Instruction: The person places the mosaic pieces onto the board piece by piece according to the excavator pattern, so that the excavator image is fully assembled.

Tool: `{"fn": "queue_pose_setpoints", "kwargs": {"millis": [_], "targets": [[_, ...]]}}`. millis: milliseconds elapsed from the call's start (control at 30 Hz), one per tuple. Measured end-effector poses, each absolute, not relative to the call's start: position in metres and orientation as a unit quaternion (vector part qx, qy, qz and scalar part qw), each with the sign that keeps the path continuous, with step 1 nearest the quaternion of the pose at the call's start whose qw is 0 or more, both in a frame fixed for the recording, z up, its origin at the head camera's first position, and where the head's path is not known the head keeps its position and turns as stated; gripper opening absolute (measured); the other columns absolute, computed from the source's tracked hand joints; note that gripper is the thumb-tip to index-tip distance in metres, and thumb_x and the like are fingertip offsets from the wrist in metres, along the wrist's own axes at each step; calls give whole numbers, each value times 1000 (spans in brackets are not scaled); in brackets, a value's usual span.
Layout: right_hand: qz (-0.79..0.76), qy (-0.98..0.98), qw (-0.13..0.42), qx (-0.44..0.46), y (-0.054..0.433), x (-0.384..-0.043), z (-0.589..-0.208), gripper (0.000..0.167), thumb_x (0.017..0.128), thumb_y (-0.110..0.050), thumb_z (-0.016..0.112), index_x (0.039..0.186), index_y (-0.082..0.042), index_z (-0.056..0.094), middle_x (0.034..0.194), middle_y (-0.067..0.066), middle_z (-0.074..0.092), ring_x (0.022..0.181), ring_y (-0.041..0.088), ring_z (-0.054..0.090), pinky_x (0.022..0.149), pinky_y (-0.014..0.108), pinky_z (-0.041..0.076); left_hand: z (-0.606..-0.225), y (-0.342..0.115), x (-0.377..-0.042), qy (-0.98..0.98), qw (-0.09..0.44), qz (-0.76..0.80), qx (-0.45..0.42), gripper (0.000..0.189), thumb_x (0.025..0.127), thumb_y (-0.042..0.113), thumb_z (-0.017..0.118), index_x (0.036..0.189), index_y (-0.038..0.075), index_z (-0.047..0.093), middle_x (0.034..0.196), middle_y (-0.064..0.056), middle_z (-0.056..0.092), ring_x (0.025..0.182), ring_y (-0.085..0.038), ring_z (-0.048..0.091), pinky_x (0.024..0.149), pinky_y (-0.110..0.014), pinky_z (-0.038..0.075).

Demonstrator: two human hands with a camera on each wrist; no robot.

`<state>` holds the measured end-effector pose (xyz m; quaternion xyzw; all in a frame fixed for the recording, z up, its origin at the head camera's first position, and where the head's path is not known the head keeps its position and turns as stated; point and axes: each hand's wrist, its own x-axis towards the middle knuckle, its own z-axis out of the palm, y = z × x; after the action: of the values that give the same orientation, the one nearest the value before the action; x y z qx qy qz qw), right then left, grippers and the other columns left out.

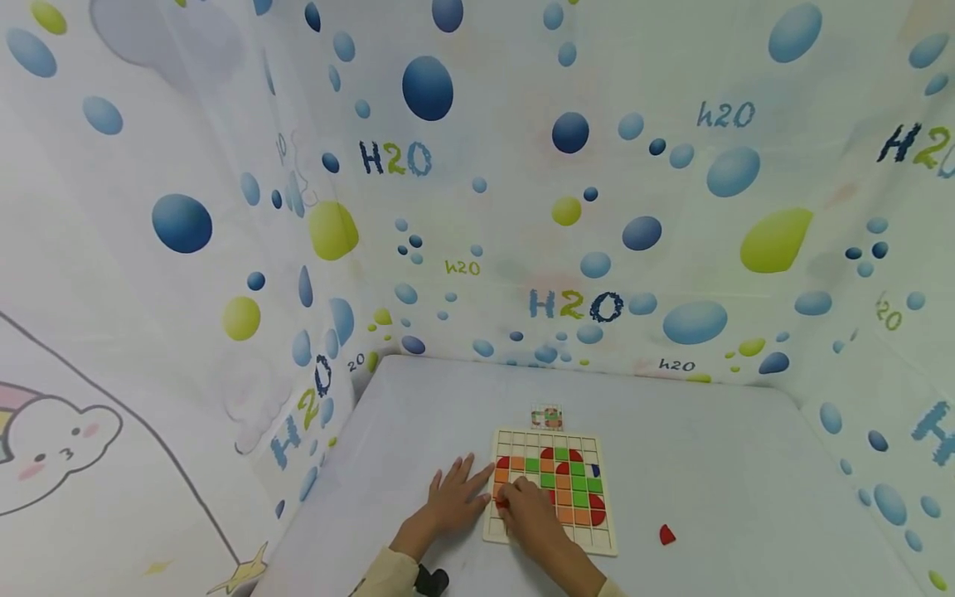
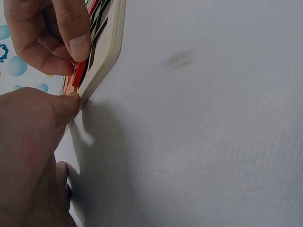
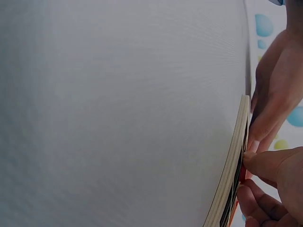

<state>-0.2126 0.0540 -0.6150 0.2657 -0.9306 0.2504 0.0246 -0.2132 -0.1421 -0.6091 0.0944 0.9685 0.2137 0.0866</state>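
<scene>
A square wooden puzzle board [image 1: 548, 547] with a grid of cells lies on the table, many cells filled with orange, green and red pieces. My right hand [image 1: 533, 518] is over its left part, and in the left wrist view its thumb and fingers pinch a red piece [image 2: 79, 73] at the board's surface. The piece's outline is mostly covered by the fingers. My left hand [image 1: 451, 502] lies at the board's left edge with fingers spread, the fingertips touching the rim.
Behind the board lies a small pattern card [image 1: 548, 417]. A loose red piece [image 1: 667, 535] rests on the white table [image 1: 746, 464] to the right of the board. Printed curtains [image 1: 507, 232] enclose the table at the back and sides.
</scene>
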Motion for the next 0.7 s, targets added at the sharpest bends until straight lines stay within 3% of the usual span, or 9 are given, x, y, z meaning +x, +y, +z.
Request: {"fn": "queue_pose_setpoints", "kwargs": {"millis": [400,700], "targets": [[247,-924,56,287,50,-211,-612,11,94,-19,82,103,-19,77,95,-9,63,87,10,59,83,41,53,-609,-143,-214,969,83,211,99,57,108,43,56,161,25,46,172,-19,30,158,-45,25,121,-75,16],[268,-925,34,266,49,-208,-609,10,93,-15,81,101,-17,77,95,-7,61,86,10,55,81,41,49,-610,-142,-214,970,84,206,101,57,108,43,56,161,26,46,171,-19,31,158,-46,26,121,-76,17]]}}
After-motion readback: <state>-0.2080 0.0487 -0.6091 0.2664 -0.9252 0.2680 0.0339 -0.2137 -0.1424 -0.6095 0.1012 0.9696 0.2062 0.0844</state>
